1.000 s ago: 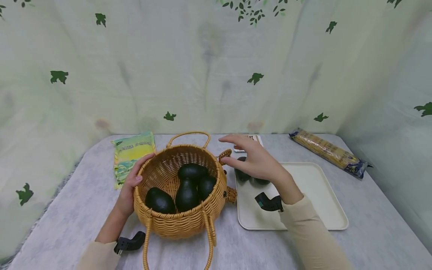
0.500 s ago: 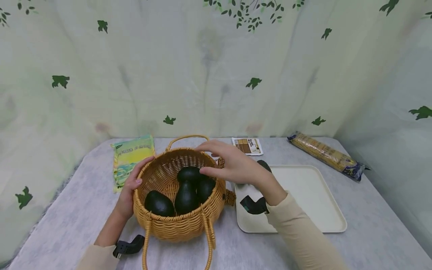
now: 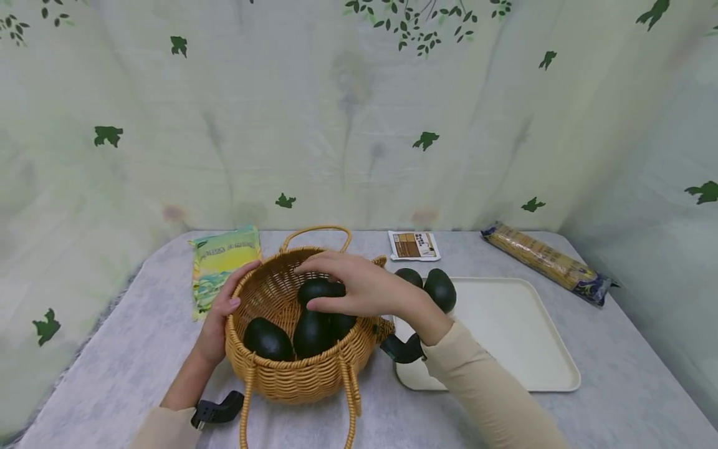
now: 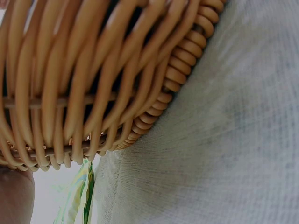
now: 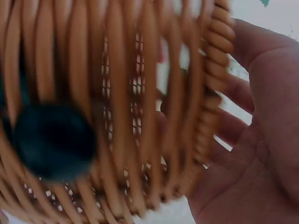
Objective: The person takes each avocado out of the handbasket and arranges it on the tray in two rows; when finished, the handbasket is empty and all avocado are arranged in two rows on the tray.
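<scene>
A round wicker basket (image 3: 300, 380) stands left of centre with several dark avocados (image 3: 268, 340) inside. My left hand (image 3: 215, 321) holds its left side, thumb at the rim; in the left wrist view only a bit of that hand (image 4: 16, 196) shows beside the weave. My right hand (image 3: 364, 287) reaches over the right rim, thumb and fingers spread above the avocado (image 3: 318, 288) at the back of the pile. From the right wrist, the palm (image 5: 266, 126) appears beyond the basket wall (image 5: 121, 93), which carries a dark round eye (image 5: 55, 141).
Right of the basket is a cream tray (image 3: 516, 337) with two avocados (image 3: 440, 290) at its far left corner. Behind lie a yellow-green bag (image 3: 224, 265), a small brown-and-white packet (image 3: 414, 246) and a long pack of noodles (image 3: 546, 262). A tall wicker handle (image 3: 244, 405) stands in front.
My right hand has moved left from beside the tray to over the basket, uncovering the tray's avocados. The left hand keeps its hold on the basket.
</scene>
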### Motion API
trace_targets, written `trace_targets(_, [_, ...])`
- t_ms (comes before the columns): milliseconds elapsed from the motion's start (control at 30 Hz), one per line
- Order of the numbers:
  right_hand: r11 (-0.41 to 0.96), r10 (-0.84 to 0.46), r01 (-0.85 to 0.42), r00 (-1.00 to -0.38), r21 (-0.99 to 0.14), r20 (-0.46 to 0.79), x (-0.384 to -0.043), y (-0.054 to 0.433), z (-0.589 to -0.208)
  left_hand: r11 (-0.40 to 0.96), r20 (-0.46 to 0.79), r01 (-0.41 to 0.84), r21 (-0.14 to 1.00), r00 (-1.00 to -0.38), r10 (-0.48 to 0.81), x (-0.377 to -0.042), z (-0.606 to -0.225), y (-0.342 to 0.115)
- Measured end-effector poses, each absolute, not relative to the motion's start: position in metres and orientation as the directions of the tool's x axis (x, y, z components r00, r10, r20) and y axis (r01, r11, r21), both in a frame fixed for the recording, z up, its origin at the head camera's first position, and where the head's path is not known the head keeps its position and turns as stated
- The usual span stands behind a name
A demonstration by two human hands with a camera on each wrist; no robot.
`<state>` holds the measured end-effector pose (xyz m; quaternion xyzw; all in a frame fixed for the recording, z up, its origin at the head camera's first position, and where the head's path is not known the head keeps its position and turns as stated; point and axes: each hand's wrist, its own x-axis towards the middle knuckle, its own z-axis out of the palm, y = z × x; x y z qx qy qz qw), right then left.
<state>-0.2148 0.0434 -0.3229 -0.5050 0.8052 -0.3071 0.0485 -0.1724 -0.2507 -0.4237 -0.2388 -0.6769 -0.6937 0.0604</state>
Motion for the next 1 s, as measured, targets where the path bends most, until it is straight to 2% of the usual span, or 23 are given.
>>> trace_targets(300, [0.229,-0.873,-0.716,-0.451,-0.66,0.187,-0.219,0.027,-0.327,-0.041,0.381,0.382,0.923,-0.898,0.222,-0.17,-0.423,-0.25])
trace_targets(533, [0.247,-0.901,-0.727,-0.416,-0.64,0.125,-0.222,0.018,-0.323,-0.031,0.373,0.375,0.926,-0.901,0.224,-0.171,-0.425,-0.25])
trace_targets(800, [0.24,-0.932,-0.76,-0.354,-0.604,0.074,-0.221,0.004,-0.32,-0.073,0.411,0.408,0.91,-0.867,0.281,-0.173,-0.425,-0.252])
trace_targets(1000, [0.258,-0.939,-0.753,-0.342,-0.606,0.024,-0.219,-0.001,-0.325,-0.069,0.412,0.409,0.91,-0.871,0.267,-0.174,-0.423,-0.252])
